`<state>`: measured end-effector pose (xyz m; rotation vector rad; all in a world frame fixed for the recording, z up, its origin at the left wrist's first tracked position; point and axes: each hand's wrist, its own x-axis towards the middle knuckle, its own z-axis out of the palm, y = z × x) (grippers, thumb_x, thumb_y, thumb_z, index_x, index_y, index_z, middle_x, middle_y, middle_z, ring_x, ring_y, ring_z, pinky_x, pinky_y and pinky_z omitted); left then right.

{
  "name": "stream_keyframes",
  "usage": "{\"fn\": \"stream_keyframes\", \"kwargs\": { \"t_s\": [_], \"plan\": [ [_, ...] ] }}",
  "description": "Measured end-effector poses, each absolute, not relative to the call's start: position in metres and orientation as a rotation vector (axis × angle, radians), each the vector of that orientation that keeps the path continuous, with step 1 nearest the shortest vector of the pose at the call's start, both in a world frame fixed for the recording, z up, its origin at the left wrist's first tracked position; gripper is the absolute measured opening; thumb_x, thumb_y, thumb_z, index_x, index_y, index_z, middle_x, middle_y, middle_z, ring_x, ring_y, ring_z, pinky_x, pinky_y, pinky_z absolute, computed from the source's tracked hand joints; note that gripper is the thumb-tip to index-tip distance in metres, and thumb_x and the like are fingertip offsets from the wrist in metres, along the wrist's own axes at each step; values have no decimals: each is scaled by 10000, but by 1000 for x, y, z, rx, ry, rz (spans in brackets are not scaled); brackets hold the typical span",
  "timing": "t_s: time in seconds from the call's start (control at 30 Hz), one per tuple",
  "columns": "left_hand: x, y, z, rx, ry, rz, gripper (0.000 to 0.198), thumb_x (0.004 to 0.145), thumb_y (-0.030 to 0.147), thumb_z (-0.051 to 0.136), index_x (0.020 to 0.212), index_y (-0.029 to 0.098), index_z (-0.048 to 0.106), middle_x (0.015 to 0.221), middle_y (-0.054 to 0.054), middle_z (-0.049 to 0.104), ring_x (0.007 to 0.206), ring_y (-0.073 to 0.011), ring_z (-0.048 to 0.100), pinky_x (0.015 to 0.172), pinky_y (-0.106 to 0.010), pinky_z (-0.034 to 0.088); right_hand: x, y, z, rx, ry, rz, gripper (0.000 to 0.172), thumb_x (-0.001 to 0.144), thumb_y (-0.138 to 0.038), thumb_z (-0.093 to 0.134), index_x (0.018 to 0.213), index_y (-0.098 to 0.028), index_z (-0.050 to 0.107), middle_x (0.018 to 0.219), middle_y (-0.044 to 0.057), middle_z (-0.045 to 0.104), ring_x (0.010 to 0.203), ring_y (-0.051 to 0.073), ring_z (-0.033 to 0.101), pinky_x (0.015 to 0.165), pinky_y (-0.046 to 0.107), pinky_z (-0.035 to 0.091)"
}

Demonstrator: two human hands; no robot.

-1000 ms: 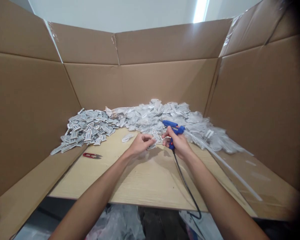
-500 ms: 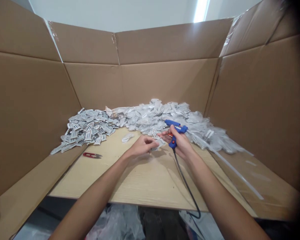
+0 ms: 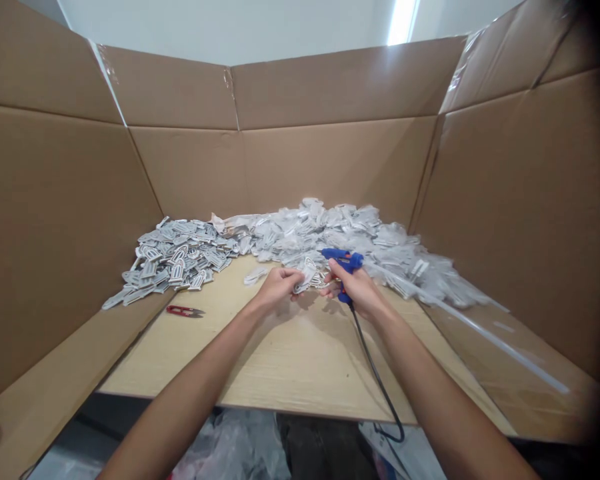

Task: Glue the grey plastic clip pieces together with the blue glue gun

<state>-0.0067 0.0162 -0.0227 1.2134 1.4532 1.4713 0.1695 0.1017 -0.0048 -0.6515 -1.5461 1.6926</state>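
My right hand (image 3: 357,287) is wrapped round a blue glue gun (image 3: 344,259) with a glue stick out of its back and a black cord hanging down. Its nozzle points left, above the work. Between thumb and fingers, my left hand (image 3: 281,285) pinches a small light grey arch-shaped piece (image 3: 307,272). A second arch-patterned piece (image 3: 318,280) lies against it, near the fingertips of my right hand. Whether those fingertips grip it is too small to tell.
Grey arch pieces (image 3: 180,257) are heaped at the left, and plastic-wrapped ones (image 3: 300,230) at the back. Red thread snips (image 3: 184,311) lie left on the wooden table (image 3: 280,373). Cardboard walls (image 3: 330,160) surround the table on three sides.
The glue gun has moved slightly left and down, its glue stick swinging right. My left hand has turned the light grey piece up, and my right fingertips are now beside the pieces.
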Motion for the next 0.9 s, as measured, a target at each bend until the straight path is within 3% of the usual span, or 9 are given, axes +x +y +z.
{"fn": "stream_keyframes", "kwargs": {
  "t_s": [0.13,0.3,0.47,0.6,0.7,0.8,0.9],
  "plan": [
    [-5,17,-23,1222,1405,1482,221,757,358,689,752,137,683,624,0,620,509,-124,593,471,-226,401,167,101,-10,-692,-1644,1608,380,897,-507,701,712,-179,649,695,67,728,645,195,751,650,278,620],
    [-3,15,-19,1240,1399,1478,236,745,369,716,789,138,704,684,-11,641,556,-139,628,502,-238,446,167,106,-11,-670,-1602,1473,399,877,-547,685,696,-191,685,796,87,777,837,228,776,786,298,619],
    [-4,13,-17,1169,1634,1516,166,734,304,675,662,155,670,625,6,612,519,-96,521,511,-219,410,166,113,-11,-673,-1459,1418,430,840,-594,703,681,-194,679,850,111,793,888,257,779,745,297,614],
    [-10,7,-21,1085,1822,1488,227,661,223,706,485,156,580,457,36,458,433,-75,384,439,-223,239,167,113,-10,-733,-1450,1421,429,802,-597,748,675,-198,656,758,91,771,740,235,771,672,296,613],
    [-29,1,-17,937,1953,1517,265,574,166,763,427,163,543,393,34,412,383,-92,349,414,-251,194,168,112,-9,-760,-1511,1387,432,809,-592,749,666,-194,659,677,69,732,652,208,743,645,287,604],
    [-63,-9,1,771,2069,1722,160,666,246,765,601,151,654,472,3,518,447,-138,460,439,-258,291,169,114,-8,-796,-1542,1358,451,815,-607,731,662,-192,647,638,60,710,586,186,707,595,274,577],
    [-95,-18,21,643,2136,2122,318,858,403,662,1057,157,695,795,-51,693,742,-166,637,625,-247,460,170,116,-9,-862,-1606,1328,466,833,-617,701,678,-180,658,622,66,709,543,167,676,554,260,541]
  ]
}}
